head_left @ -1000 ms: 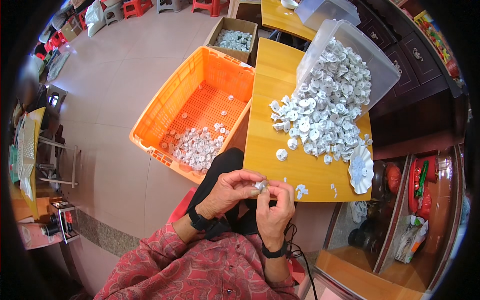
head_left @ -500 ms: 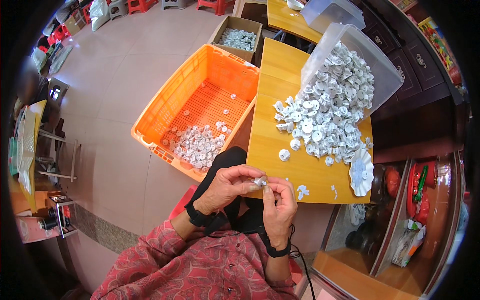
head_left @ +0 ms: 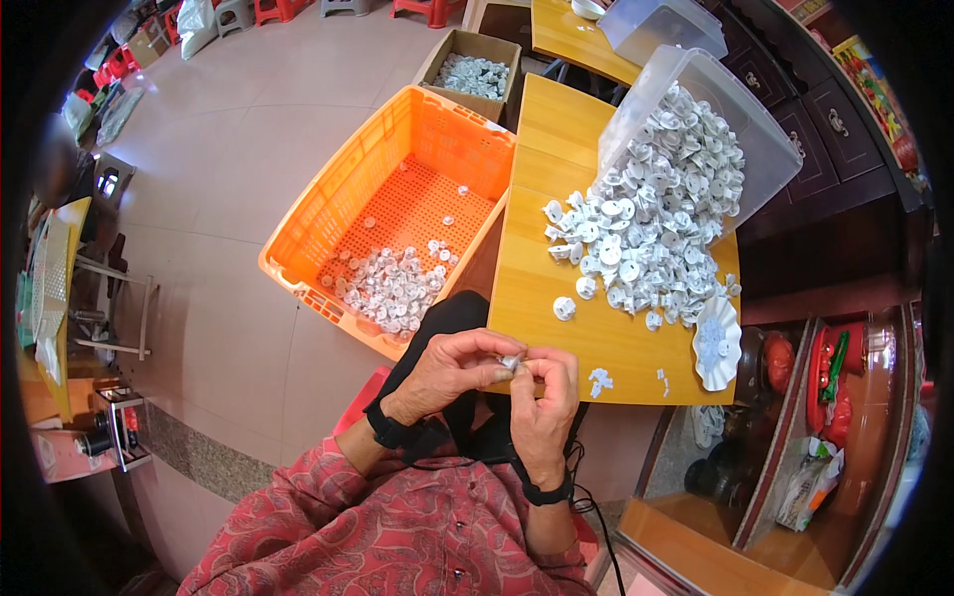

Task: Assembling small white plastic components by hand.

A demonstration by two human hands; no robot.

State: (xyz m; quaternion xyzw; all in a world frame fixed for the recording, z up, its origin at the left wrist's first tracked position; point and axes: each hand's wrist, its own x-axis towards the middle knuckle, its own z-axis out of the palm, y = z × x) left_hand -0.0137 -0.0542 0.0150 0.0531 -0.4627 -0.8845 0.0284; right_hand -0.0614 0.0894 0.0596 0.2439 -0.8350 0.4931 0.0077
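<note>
Near the front edge of the yellow table point(head_left: 537, 238), my two hands meet over my lap. My left hand point(head_left: 449, 375) pinches a small white plastic part point(head_left: 510, 362) between thumb and fingers. From the other side my right hand point(head_left: 545, 397) closes thumb and fingertips on the same part; the fingers hide much of it. Ahead, a pile of similar white plastic parts point(head_left: 646, 238) spills from a clear plastic bin point(head_left: 770, 159) lying on its side. Tiny white pieces point(head_left: 600, 381) lie at the table's front edge. A white scalloped dish point(head_left: 708, 372) holds small pale pieces.
An orange plastic crate point(head_left: 298, 238) stands on the floor at the left, with many white parts inside. Behind it is a cardboard box point(head_left: 507, 60) of similar parts. Wooden shelves point(head_left: 686, 541) are at the right. A black cable point(head_left: 601, 517) hangs beside my right wrist.
My right hand has shifted slightly left, its fingers curling closer around the white part. The left hand stays almost in place.
</note>
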